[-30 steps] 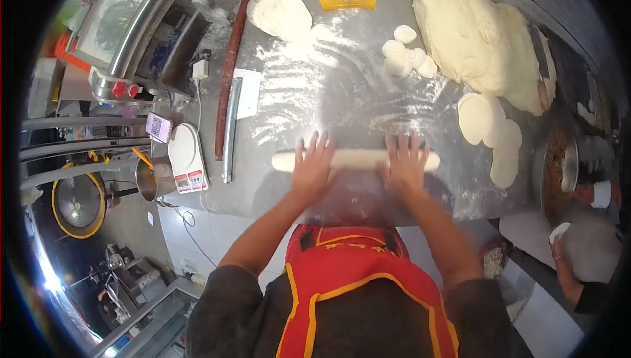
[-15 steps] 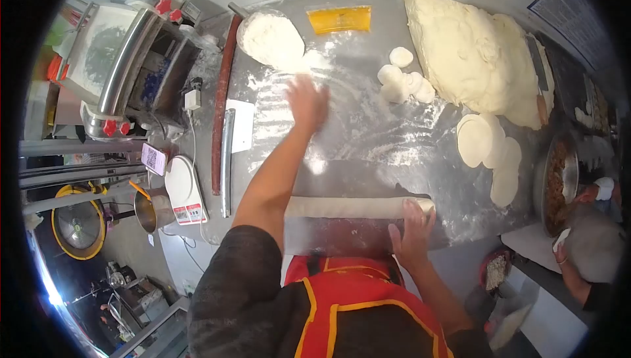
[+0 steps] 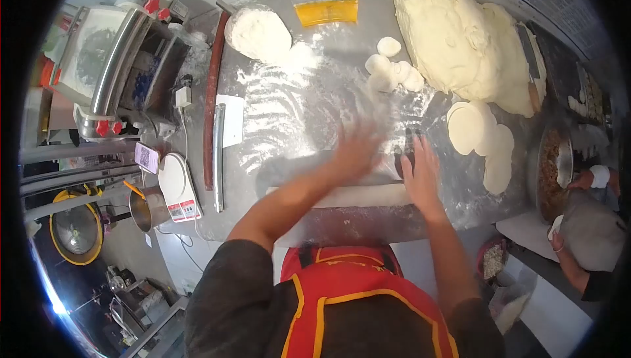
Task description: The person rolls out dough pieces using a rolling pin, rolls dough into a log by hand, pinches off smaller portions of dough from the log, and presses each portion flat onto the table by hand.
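Note:
A long pale dough roll (image 3: 368,196) lies along the near side of the floured metal table (image 3: 296,154), partly hidden by my left forearm. My left hand (image 3: 360,151) is over the flour-dusted surface just beyond the roll, its fingers smeared by motion. Beside it, my right hand (image 3: 424,173) has its fingers stretched forward, the palm at the right end of the roll and covering that end. Neither hand shows anything held. Ahead of them lie several small flattened dough pieces (image 3: 388,72). Larger thin dough rounds (image 3: 464,128) overlap to the right.
A big dough mass (image 3: 460,43) fills the far right, a knife (image 3: 530,62) on it. At the far left are a scoop of flour (image 3: 259,35), a yellow scraper (image 3: 327,11), a rolling pin (image 3: 213,102) and a scale (image 3: 176,184). Another person's hand (image 3: 582,179) is by a filling bowl (image 3: 549,167).
My left hand has swept right and nearer, from the flour by the scoop to beyond the roll. My right hand has shifted forward, its fingers now past the roll's end.

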### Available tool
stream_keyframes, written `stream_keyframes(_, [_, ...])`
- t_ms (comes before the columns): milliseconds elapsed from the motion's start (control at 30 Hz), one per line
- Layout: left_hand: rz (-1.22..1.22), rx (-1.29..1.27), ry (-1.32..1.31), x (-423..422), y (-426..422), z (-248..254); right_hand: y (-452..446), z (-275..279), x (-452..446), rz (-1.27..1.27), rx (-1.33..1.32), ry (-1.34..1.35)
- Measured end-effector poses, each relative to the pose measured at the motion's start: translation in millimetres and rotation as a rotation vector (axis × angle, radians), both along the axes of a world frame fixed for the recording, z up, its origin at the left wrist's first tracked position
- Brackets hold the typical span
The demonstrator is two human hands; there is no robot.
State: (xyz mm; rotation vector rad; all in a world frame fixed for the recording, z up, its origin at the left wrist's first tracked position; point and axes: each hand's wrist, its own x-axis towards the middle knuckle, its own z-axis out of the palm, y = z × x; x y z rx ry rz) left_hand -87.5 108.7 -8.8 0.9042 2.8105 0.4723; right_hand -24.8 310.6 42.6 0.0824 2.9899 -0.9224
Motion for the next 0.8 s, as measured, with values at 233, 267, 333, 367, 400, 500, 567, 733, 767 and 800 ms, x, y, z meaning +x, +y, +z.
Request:
stream_keyframes(233, [0.060, -0.051, -0.299, 68.8, -134.0, 11.1, -53.0, -62.0, -29.7, 0.461, 0.299, 0.049])
stream_keyframes(267, [0.188, -0.059, -0.190, 62.6, -138.4, 15.7, -64.9, -32.1, -20.8, 0.663, 0.208, -0.038])
stream_keyframes(333, [0.443, -0.074, 0.031, 46.4, -141.4, 34.3, -71.9, 9.3, -11.7, 0.790, 0.109, -0.283])
stream_keyframes(367, [0.391, 0.004, 0.009, 43.3, -137.1, 42.5, -73.3, 18.5, -7.4, 0.846, 0.057, -0.409])
stream_keyframes(400, [0.338, 0.084, -0.017, 41.8, -126.3, 49.2, -61.0, 18.3, -2.6, 0.687, -0.002, -0.348])
stream_keyframes(500, [0.185, 0.140, -0.183, 82.5, -99.8, 62.3, 12.7, 22.6, 27.2, 0.355, -0.087, -0.233])
stream_keyframes(567, [0.112, 0.148, -0.094, 114.3, -88.8, 57.7, 40.1, 26.6, 42.2, 0.395, -0.021, -0.154])
stream_keyframes(733, [0.084, -0.078, -0.102, 115.7, -101.6, 34.4, 38.2, -23.1, 61.5, 0.466, -0.030, 0.143])
stream_keyframes(767, [0.067, -0.076, -0.087, 111.6, -112.7, 31.7, 32.5, -26.7, 55.8, 0.452, -0.069, 0.132])
stream_keyframes(800, [0.064, -0.044, -0.028, 107.4, -124.9, 32.8, 24.0, -28.3, 48.7, 0.464, -0.086, 0.086])
